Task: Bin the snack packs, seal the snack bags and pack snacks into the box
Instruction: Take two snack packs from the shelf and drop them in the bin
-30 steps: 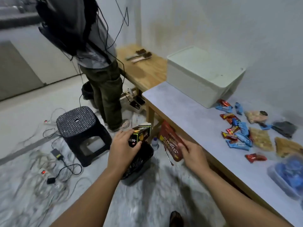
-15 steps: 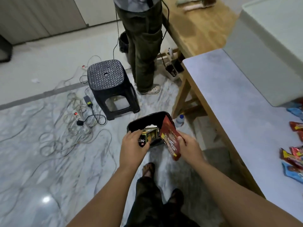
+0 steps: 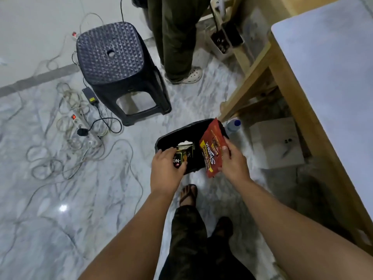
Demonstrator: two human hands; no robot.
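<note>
A small black bin (image 3: 171, 136) stands on the marble floor just in front of my feet. My left hand (image 3: 166, 170) grips a black and green snack pack (image 3: 182, 156) over the bin's opening, near its left side. My right hand (image 3: 234, 160) pinches a red snack pack (image 3: 212, 148) by its edge, tilted above the bin's right rim. Something white shows inside the bin behind the black pack.
A black plastic stool (image 3: 119, 65) stands at the upper left, with tangled cables and a power strip (image 3: 80, 124) beside it. A person's legs (image 3: 177, 37) are beyond the bin. The grey-topped wooden table (image 3: 331, 77) runs along the right; a water bottle (image 3: 233, 126) and a cardboard box (image 3: 276, 142) lie under it.
My view has tilted down to the floor and both hands have come over the bin. The black pack now sits lower, within the bin's opening.
</note>
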